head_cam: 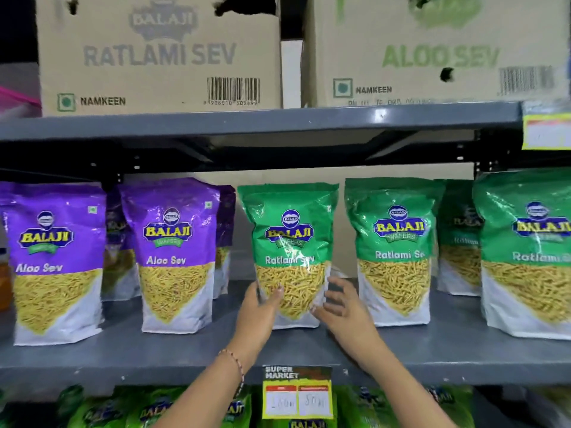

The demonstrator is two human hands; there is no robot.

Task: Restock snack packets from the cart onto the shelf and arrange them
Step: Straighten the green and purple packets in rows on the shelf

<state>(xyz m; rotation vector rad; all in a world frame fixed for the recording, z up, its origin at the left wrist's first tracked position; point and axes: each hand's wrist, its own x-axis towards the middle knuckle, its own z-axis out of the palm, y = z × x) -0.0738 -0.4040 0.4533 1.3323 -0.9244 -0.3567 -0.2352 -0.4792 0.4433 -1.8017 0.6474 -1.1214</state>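
A green Ratlami Sev packet (289, 254) stands upright on the grey metal shelf (154, 353), near the middle of the row. The left hand (261, 307) grips its lower left edge, thumb across the clear front window. The right hand (340, 307) cups the lower right corner with fingers curled and spread; whether it presses the packet or only touches it is hard to tell.

To the left stand two purple Aloo Sev packets (173, 254), just beside the held one, with more purple packets tucked behind them. To the right stands another green packet (392, 251), a small gap away, then further green ones at the frame's edge. Nothing stands in front of the held packet; a brown cardboard sheet backs the shelf behind it.

The packets are glossy, crinkled plastic pouches with flat white bases and see-through fronts showing thin yellow strands. On the shelf above sit two matt cardboard boxes (160, 54), printed with product names and a barcode, their top edges torn. A yellow price tag (298, 393) hangs from the shelf's front lip. A thin beaded bracelet (236, 361) circles the left wrist.
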